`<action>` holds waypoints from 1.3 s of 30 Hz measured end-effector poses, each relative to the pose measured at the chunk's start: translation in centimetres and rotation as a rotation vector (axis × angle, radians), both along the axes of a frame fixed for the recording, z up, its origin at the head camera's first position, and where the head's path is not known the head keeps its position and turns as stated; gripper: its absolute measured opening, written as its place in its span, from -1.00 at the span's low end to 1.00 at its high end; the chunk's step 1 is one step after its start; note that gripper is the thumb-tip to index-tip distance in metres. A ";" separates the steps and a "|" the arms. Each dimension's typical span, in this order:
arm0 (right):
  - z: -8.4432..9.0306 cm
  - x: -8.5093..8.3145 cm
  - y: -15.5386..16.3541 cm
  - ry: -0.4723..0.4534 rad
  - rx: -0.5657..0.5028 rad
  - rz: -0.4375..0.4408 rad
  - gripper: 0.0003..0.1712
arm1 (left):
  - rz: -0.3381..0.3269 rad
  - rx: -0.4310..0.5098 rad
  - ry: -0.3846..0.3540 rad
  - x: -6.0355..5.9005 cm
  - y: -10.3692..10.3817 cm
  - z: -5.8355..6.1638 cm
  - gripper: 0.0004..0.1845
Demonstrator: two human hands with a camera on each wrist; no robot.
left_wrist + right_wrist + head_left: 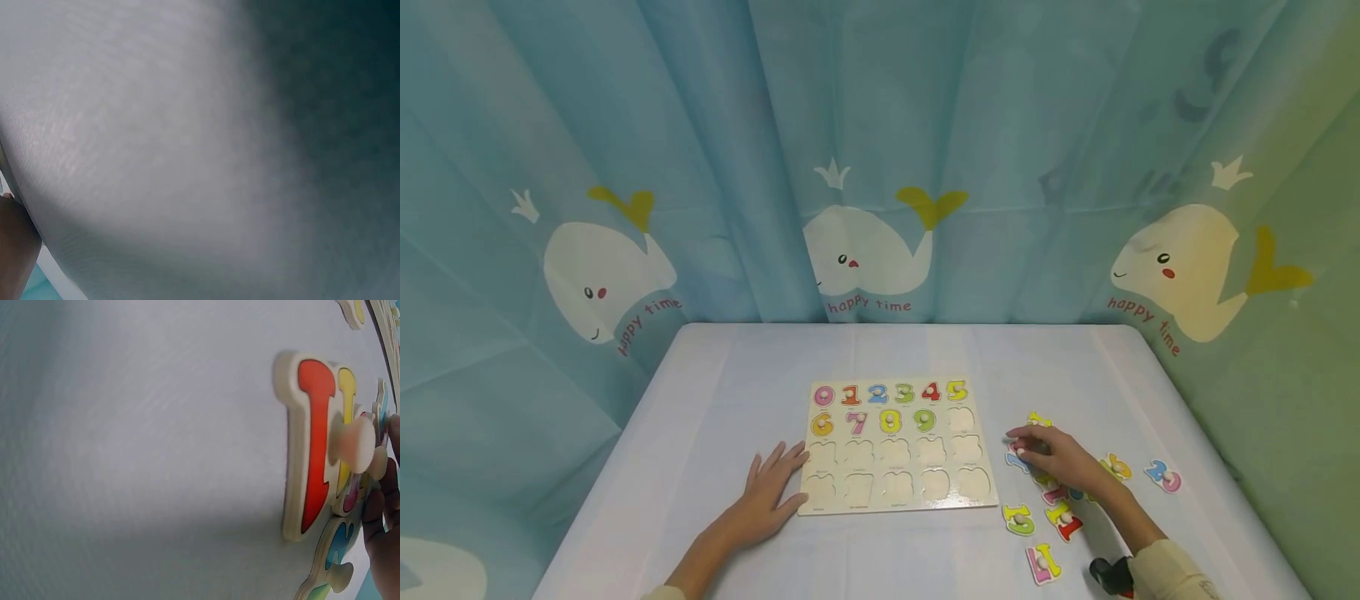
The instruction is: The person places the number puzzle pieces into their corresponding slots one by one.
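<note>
One puzzle board (877, 454) is lying lower centre of the head view, long axis running crosswise, the left hand (767, 500) nearer and touching its left edge with extended fingers, the right hand (1062, 457), rightward, bending over number pieces (1063, 521), partly hiding them, any grip being impossible to tell.

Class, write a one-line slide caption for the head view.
Left hand at the number board, right hand over loose pieces, numbers zero to nine fitted.
</note>
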State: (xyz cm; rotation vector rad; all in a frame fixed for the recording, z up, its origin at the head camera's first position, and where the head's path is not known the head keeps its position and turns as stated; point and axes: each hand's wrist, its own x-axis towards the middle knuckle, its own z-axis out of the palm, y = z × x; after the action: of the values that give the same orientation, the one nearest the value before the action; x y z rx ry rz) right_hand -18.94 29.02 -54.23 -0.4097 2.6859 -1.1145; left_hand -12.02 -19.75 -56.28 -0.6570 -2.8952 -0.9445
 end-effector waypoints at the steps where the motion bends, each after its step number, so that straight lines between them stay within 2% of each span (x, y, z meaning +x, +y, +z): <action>1: 0.0 0.0 0.0 -0.002 0.001 -0.009 -0.65 | 0.000 0.003 0.001 0.0 0.0 0.0 -0.41; 5: -0.1 0.1 -0.2 0.008 0.006 -0.038 -0.66 | -0.002 0.010 0.004 0.0 0.0 0.1 -0.41; 16: -0.1 0.2 -1.0 0.138 0.036 -0.113 -0.61 | 0.001 0.009 -0.024 0.1 0.0 0.1 -0.41; 29: -0.3 -0.6 -2.5 0.240 -0.010 -0.127 -0.63 | -0.007 0.028 0.031 -0.1 0.0 -0.4 -0.42; 39: -0.9 -1.0 -3.7 0.186 -0.061 -0.114 -0.59 | 0.000 0.024 0.011 0.0 0.0 -0.3 -0.42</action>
State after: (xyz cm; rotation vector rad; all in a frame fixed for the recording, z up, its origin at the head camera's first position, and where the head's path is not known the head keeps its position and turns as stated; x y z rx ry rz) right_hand -19.95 25.36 -55.13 -0.3926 2.8740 -1.2501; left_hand -12.01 -19.71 -56.54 -0.6587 -2.8695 -0.9715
